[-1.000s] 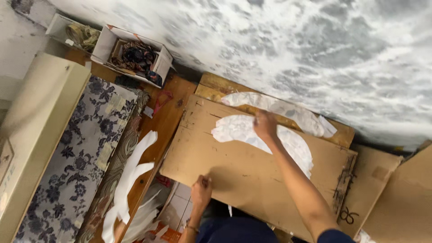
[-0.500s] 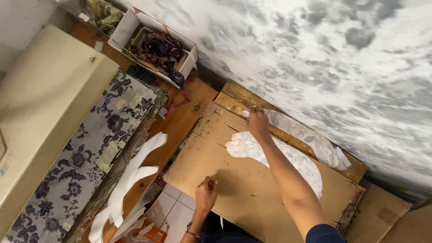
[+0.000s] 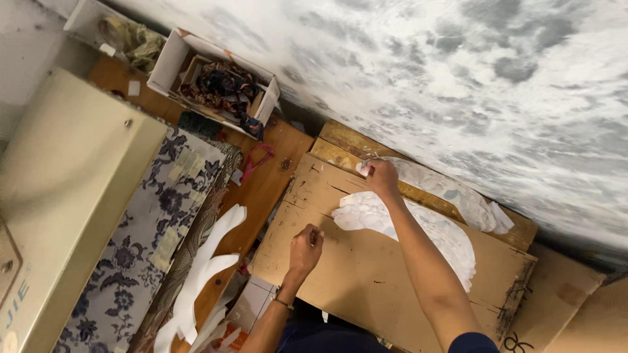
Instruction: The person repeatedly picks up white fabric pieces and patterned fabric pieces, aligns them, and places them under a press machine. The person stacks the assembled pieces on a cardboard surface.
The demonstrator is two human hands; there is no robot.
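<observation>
Right hand [image 3: 381, 175]: arm stretched across the cardboard sheet [image 3: 366, 274], grip pinched together on the far tip of a white curved fabric piece [image 3: 418, 225] that lay flat on the sheet, near its far edge. Left hand [image 3: 305, 247]: resting on the near part of the same cardboard, fingers curled shut around something small and thin; what it was could not be told. A second white piece [image 3: 458, 196] lay beyond the first, along the wooden board [image 3: 340, 138] against the mottled grey wall [image 3: 458, 65]. Compared with half a second earlier, the right hand had stayed on the tip of the white piece and the left had kept its place on the cardboard; only the view had shifted. Containers: a white open box [image 3: 216, 82] on the wooden table [image 3: 261, 189], holding dark patterned scraps; a second white box [image 3: 98, 26] further along, holding greenish cloth. Beside them: red-handled scissors [image 3: 255, 160], a floral dark-and-grey cloth [image 3: 137, 261] spread along the table, white curved cut-outs [image 3: 203, 274] hanging over its near edge, and a cream machine housing [image 3: 59, 196] at the side.
</observation>
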